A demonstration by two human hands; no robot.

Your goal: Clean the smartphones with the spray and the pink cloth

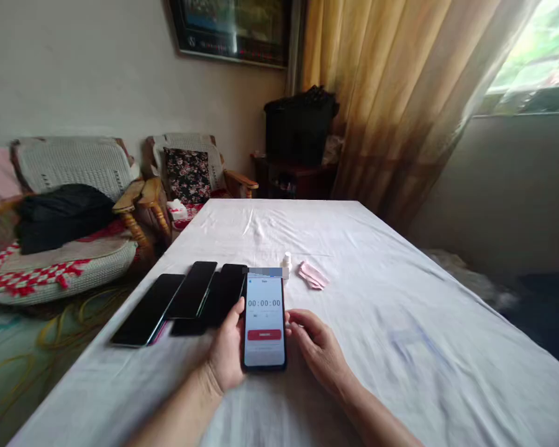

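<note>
A smartphone is held upright over the near part of the table, its lit screen facing me with a timer at 00:00:00 and a red button. My left hand is closed around its left side, thumb along the edge. On the opposite edge, the bent fingers of my right hand pinch the phone's side; some fingertips are hidden behind it. Several dark phones lie to the left, among them a large one and one resting on others. Behind the held phone stand a small white bottle, partly covered, and a folded pink cloth.
A white cloth covers the long table. Wooden armchairs stand at the left, one with a black cloth on it. At the back are a covered dark box on a cabinet, a wall television and yellow curtains.
</note>
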